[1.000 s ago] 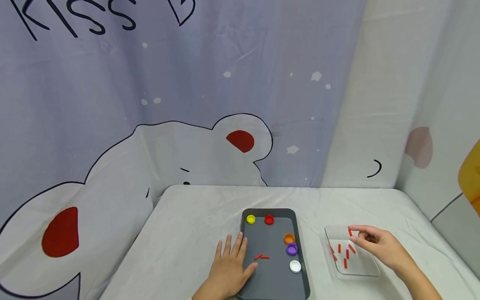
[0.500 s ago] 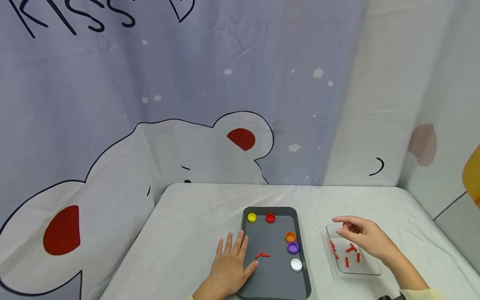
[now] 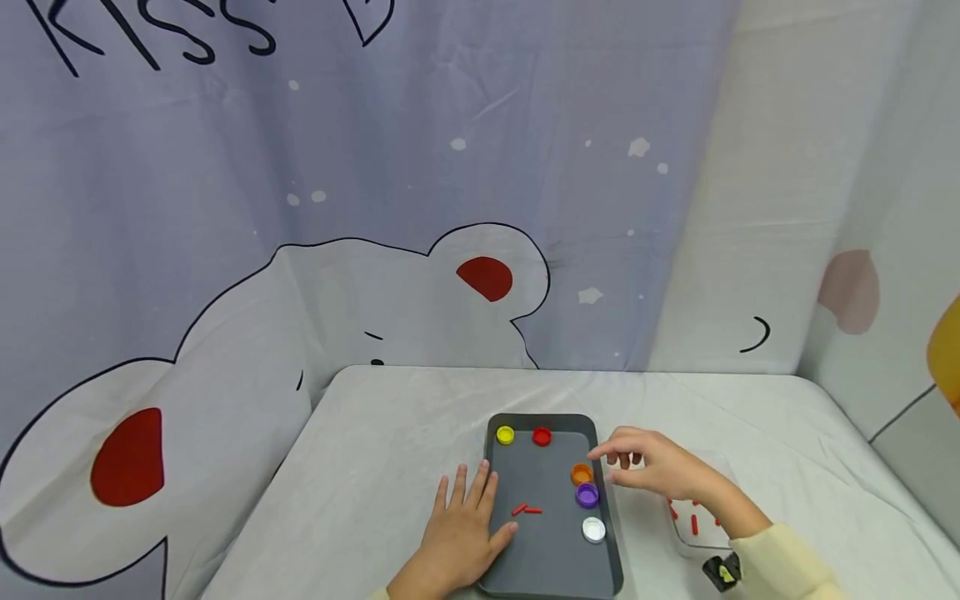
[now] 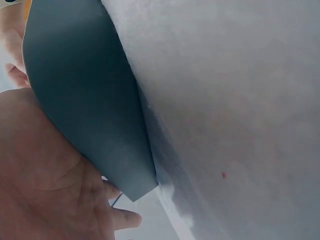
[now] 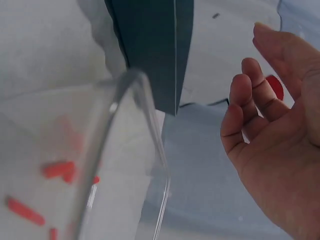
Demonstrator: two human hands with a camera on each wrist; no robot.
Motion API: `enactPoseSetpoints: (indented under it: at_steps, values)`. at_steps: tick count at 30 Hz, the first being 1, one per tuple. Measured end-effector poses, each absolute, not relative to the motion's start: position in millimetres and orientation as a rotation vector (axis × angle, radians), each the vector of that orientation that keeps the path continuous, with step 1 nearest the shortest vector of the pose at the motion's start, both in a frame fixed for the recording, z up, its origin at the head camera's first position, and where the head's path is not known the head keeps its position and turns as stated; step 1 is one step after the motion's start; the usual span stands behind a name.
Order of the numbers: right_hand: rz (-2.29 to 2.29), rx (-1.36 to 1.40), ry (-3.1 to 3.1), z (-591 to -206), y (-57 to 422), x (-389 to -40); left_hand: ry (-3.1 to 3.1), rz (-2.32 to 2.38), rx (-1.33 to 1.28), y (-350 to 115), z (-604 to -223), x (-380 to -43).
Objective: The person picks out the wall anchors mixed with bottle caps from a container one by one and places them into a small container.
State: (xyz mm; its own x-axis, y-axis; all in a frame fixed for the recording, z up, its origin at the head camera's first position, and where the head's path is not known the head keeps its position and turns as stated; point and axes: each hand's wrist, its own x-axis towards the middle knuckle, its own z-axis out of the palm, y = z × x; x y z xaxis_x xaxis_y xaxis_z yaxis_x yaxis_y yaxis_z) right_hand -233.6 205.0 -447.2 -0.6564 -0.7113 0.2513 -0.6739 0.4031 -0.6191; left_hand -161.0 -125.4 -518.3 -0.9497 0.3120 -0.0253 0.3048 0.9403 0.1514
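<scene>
My left hand (image 3: pixel 461 537) lies spread with straight fingers along the left edge of the grey tray (image 3: pixel 536 471); its palm (image 4: pixel 50 175) shows beside the tray wall in the left wrist view. Above the tray's right edge, close by the orange cap (image 3: pixel 582 473), is my right hand (image 3: pixel 660 468). Its thumb and loosely bent fingers (image 5: pixel 241 90) stand apart in the right wrist view, holding nothing. Two short red sticks (image 3: pixel 532 511) lie on the tray. More of them (image 5: pixel 25 210) lie in the clear plastic box (image 3: pixel 708 547), partly hidden under my right forearm.
Along the tray's right side sit a purple cap (image 3: pixel 587 496) and a white cap (image 3: pixel 593 530). A yellow cap (image 3: pixel 505 435) and a red cap (image 3: pixel 542 436) are at its far end. White cloth (image 3: pixel 405 442) covers the table, and a printed curtain (image 3: pixel 375 167) hangs behind.
My right hand let go of a red stick in the clear box, then moved left to the tray's right edge. My left hand stays in place.
</scene>
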Motion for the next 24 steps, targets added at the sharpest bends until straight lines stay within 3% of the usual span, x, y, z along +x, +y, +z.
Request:
enactPoseSetpoints:
  at_steps: [24]
  values:
    - [-0.535, -1.523, 2.363, -476, 118, -255, 3.018, 0.168, 0.473, -124, -509, -158]
